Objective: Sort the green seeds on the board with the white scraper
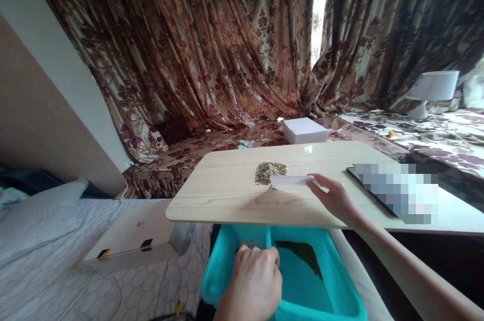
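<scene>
My right hand [333, 196] pinches one end of a flat white strip [291, 180], whose other end touches a pile of small green and pale grains [269, 172] on the light wooden tabletop [219, 190]. Below the table's near edge is a turquoise bin [338, 260] with a divider down its middle. Over the bin's left compartment and divider, my left hand [255, 278] is closed, back of the hand up; its fingertips and whatever they hold are hidden. Green grains [302, 254] lie in the bin's right compartment. A few pale grains show in the left one.
A dark-edged tablet-like object [372, 194], its face blurred out, lies on the table's right side. Behind the table sits a white box [304, 130]. Another white box [132, 233] rests on the bed at left. A lamp [434, 86] stands at far right.
</scene>
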The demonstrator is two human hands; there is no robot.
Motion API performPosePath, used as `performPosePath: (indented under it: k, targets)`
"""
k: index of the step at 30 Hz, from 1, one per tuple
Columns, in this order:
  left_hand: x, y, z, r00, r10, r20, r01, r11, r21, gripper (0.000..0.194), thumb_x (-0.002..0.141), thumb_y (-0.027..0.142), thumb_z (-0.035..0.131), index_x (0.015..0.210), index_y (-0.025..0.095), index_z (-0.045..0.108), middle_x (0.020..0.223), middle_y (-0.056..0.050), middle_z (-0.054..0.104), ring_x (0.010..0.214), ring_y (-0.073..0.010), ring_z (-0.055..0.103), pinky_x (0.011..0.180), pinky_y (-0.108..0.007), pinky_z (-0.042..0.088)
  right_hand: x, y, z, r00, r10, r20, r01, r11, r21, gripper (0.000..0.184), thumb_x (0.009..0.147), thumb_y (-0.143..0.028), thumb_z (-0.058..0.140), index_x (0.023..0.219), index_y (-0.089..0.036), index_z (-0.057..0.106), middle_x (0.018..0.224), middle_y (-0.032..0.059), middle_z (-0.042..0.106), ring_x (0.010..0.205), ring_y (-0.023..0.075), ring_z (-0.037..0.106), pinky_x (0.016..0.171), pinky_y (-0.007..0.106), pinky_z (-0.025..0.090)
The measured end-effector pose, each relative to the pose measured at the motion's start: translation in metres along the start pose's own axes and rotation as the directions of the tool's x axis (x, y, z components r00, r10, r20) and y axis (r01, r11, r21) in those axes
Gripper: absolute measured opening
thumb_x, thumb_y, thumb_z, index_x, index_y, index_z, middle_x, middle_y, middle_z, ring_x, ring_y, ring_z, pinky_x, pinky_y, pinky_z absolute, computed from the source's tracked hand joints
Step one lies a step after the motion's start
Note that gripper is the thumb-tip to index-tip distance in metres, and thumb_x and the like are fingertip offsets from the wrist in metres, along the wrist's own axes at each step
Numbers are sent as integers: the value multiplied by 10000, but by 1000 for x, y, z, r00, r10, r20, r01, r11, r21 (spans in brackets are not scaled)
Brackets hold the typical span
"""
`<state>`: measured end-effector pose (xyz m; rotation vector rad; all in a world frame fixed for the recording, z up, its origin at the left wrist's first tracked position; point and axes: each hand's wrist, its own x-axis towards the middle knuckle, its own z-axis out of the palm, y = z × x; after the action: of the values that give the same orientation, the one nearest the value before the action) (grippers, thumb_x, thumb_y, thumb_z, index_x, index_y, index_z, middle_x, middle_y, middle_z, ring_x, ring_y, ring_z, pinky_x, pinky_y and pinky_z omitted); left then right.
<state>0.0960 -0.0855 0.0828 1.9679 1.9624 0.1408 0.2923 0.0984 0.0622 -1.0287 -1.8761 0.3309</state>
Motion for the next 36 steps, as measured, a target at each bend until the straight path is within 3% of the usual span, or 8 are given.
performPosePath:
  k: [8,23,36]
  targets:
    - [1,-2,2,1000,-15,-5,15,1000,9,311,867,233,340,924,256,645,942,-47,698,949,-245,605,894,-392,408,-3,0,-4,1000,-10,-22,10,1000,10,320,844,-408,516,928,-177,721,873,73,774,816,246,720,751,325,564]
    - [0,-5,-1,1000,-27,-12,27,1000,-3,309,859,229,350,925,257,651,962,-44,704,960,-243,608,902,-391,402,-3,-9,-8,998,-54,40,55,998,-17,334,866,-418,496,933,-178,718,823,51,764,726,213,706,640,280,550]
    - [0,-5,-2,997,-81,6,81,997,-4,323,862,210,346,946,260,654,981,-45,690,1000,-238,586,936,-378,388,-8,-8,-14,998,-56,27,57,998,-35,321,852,-426,505,909,-193,719,831,54,772,759,227,721,700,295,565]
